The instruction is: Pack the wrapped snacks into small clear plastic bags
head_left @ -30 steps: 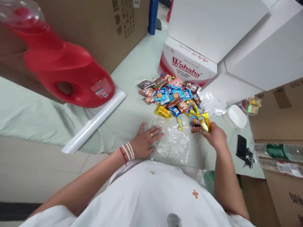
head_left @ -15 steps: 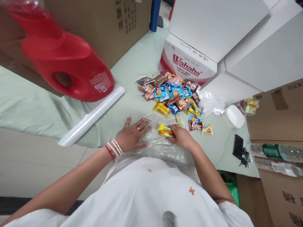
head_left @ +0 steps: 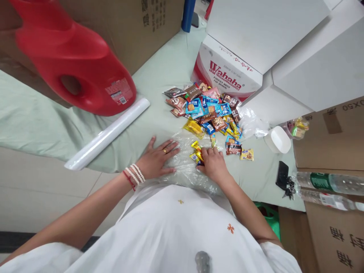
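Note:
My left hand [head_left: 159, 157] lies flat with fingers spread on a sheet of clear plastic film [head_left: 182, 167]. Over the same film, my right hand [head_left: 213, 163] has its fingers closed round small yellow snack packets [head_left: 197, 152], whose left ends show beyond the fingers. How many packets it grips cannot be made out. Just beyond both hands sits a heap of wrapped snacks [head_left: 209, 108] in blue, brown, red and yellow wrappers. To the right of the heap, a brown packet [head_left: 233, 148] and a pale yellow cookie packet [head_left: 247, 154] lie apart from it.
A roll of film [head_left: 108, 132] and a big red detergent bottle [head_left: 82, 72] are at left. Behind the snacks stands a Wahaha carton [head_left: 224, 72]. Crumpled clear plastic [head_left: 253, 121], a white bowl [head_left: 278, 139], keys [head_left: 289, 188] and plastic bottles [head_left: 327, 182] occupy the right.
My right hand has turned and come down on the film, its knuckles now upward, and the yellow packets have swung more upright with it. My left hand stays flat. The view has shifted slightly.

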Demonstrator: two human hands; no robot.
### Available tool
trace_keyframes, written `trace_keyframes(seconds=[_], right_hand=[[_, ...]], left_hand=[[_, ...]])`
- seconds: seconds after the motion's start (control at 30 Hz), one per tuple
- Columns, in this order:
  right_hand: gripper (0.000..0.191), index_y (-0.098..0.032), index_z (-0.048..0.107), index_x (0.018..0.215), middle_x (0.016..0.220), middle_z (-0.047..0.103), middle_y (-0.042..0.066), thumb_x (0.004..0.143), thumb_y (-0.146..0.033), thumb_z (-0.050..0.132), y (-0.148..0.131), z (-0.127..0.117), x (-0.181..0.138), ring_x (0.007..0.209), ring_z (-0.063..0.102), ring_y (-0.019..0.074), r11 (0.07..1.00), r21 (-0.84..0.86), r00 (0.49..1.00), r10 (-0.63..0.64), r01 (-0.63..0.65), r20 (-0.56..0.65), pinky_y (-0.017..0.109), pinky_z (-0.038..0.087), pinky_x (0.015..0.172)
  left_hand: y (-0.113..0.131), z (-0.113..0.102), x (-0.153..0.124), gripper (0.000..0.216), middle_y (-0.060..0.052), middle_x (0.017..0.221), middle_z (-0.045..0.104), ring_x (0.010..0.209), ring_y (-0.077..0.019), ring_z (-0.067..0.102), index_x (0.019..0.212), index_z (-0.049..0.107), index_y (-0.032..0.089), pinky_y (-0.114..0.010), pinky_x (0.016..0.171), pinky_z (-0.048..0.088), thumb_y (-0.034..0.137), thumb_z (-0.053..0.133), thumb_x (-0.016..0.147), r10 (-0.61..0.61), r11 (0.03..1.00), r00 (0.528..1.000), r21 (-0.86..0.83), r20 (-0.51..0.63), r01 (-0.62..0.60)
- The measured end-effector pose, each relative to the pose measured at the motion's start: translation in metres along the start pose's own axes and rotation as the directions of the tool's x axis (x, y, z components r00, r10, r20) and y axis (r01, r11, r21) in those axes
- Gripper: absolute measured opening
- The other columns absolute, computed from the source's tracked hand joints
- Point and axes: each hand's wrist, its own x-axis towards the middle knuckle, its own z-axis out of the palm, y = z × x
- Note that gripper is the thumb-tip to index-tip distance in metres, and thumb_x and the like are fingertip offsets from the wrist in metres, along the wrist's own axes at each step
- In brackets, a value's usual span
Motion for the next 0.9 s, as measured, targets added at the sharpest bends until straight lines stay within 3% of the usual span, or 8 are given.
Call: trace_keyframes(seconds=[0.2,0.43,0.6,0.8,0.9], right_hand=[[0.041,-0.016,0.059,0.129,0.122,0.065,0.016,0.092,-0.033,0.064,0.019,0.005,-0.003,0.117,0.053,0.0340,0.998,0.044,0.997,-0.053,0.051,0.057,0.045,0.042,0.094],[0.034,-0.015,0.060,0.122,0.118,0.065,0.015,0.094,-0.033,0.061,0.038,-0.019,-0.017,0.110,0.051,0.0318,0.990,0.083,0.994,-0.112,0.113,-0.011,0.041,0.040,0.092],[0.038,-0.018,0.061,0.128,0.117,0.066,0.014,0.095,-0.037,0.064,0.006,-0.022,0.000,0.112,0.051,0.0324,0.947,0.058,0.949,-0.316,0.316,-0.014,0.043,0.038,0.094],[0.062,-0.018,0.049,0.149,0.145,0.058,0.017,0.096,-0.044,0.068,-0.007,0.006,0.010,0.130,0.046,0.0350,0.939,0.099,0.937,-0.311,0.329,-0.161,0.050,0.033,0.108],[0.062,-0.017,0.049,0.151,0.143,0.059,0.017,0.097,-0.043,0.066,-0.007,0.014,0.006,0.132,0.044,0.0352,0.940,0.100,0.934,-0.304,0.326,-0.185,0.051,0.028,0.113]], left_hand=[[0.000,0.000,0.000,0.077,-0.014,0.168,0.035,0.155,-0.0389,0.033,0.159,0.042,0.028,-0.076,0.119,-0.013,0.060,0.061,0.092,0.000,1.000,1.000,0.005,0.015,0.000],[0.002,-0.002,0.000,0.077,-0.014,0.168,0.036,0.155,-0.0406,0.032,0.159,0.041,0.029,-0.077,0.120,-0.010,0.061,0.060,0.091,-0.006,1.000,1.000,0.009,0.029,0.005],[0.004,-0.003,0.000,0.071,-0.014,0.168,0.036,0.154,-0.0418,0.034,0.154,0.049,0.031,-0.079,0.119,-0.007,0.060,0.061,0.091,-0.006,1.000,1.000,0.021,0.006,0.006],[0.012,-0.008,-0.001,0.060,-0.014,0.170,0.029,0.155,-0.0413,0.032,0.145,0.058,0.027,-0.081,0.116,-0.012,0.056,0.061,0.092,0.002,0.997,0.999,0.077,0.037,-0.005],[0.017,-0.010,0.001,0.062,-0.016,0.170,0.029,0.156,-0.0420,0.029,0.147,0.057,0.024,-0.082,0.116,-0.013,0.053,0.060,0.092,-0.009,0.995,0.999,0.104,0.039,0.005]])
